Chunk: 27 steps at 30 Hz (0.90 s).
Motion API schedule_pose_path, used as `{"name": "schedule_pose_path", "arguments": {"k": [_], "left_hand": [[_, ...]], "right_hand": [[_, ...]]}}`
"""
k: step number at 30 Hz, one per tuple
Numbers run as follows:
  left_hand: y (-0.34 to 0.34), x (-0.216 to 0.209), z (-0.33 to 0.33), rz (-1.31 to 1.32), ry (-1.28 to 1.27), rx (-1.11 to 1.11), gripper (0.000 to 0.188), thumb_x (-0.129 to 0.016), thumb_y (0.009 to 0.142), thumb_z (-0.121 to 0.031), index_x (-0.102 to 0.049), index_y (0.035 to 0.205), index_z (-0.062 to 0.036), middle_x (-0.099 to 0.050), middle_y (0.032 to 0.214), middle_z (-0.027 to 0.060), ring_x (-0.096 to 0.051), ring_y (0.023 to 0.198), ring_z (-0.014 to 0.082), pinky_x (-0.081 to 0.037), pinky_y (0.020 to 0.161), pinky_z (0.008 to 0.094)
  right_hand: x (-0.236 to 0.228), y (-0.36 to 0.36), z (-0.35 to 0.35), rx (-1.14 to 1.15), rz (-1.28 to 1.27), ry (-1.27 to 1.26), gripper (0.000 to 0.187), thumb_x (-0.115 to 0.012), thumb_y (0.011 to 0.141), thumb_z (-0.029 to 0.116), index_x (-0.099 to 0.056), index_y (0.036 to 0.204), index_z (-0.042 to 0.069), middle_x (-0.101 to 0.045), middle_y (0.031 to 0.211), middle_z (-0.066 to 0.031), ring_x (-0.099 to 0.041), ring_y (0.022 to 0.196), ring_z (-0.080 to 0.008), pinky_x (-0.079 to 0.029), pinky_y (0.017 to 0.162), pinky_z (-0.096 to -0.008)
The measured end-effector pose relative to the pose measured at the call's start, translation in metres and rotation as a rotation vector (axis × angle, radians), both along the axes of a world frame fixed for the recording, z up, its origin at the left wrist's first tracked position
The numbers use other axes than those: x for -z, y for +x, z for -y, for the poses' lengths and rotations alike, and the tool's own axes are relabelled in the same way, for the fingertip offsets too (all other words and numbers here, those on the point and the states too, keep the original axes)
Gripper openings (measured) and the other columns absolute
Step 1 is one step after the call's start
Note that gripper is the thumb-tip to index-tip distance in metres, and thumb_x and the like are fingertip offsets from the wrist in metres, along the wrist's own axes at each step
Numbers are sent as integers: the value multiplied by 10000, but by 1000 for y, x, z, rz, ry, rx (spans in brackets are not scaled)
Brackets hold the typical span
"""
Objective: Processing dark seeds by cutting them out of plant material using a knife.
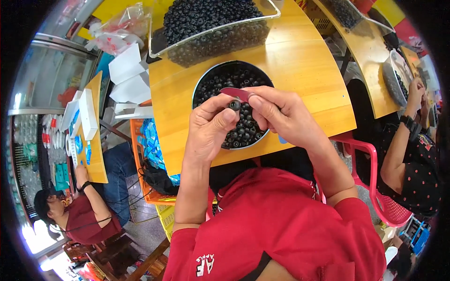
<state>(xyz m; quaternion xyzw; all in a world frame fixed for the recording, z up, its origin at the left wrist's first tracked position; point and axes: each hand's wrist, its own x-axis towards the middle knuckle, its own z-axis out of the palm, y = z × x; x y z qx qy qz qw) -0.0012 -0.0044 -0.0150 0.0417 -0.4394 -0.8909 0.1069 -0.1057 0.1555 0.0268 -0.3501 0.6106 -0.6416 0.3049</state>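
Observation:
My left hand (212,121) pinches a small dark round piece (234,105) with a lighter ring on its face between thumb and forefinger. Close against it, my right hand (276,108) grips a small dark red flat tool (236,93), whose far end crosses above the left fingertip. Whether the tool has a blade, I cannot tell. Both hands are over a round bowl (194,97) that holds many similar dark pieces (248,133). Part of the bowl is hidden by my hands.
Behind the bowl, a clear bin (213,37) full of dark pieces stands on the wooden table (307,70). An orange crate (137,140) with blue packets is at the left. Co-workers sit on both sides, beside a pink chair (370,154) at right.

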Motion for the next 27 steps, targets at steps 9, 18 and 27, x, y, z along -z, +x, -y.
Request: {"name": "schedule_pose_path", "arguments": {"k": [9,18,27], "left_hand": [[-8,2,-12,-18,373,58,305,-639,866,-149,-596,1162,-86,-578,834,2,-462,675,79,-406,611,204],[-11,-5,-19,-15,372,53,264,-619,884,-223,-573,1083,-56,-523,810,-17,-406,638,65,-380,598,202],[-13,-5,-25,-31,393,14,247,-580,909,-258,-550,1070,-73,-510,788,-32,-421,636,54,-398,581,203]], "right_hand": [[7,10,10,52,26,-103,313,-449,980,179,-554,1239,40,-497,609,39,-411,514,-13,-323,449,-167],[3,6,8,42,104,-134,325,-433,984,161,-527,1264,24,-450,588,51,-401,525,-16,-323,464,-164],[13,9,13,68,32,-171,326,-428,984,144,-516,1275,28,-480,642,43,-405,544,-14,-331,466,-174]]}}
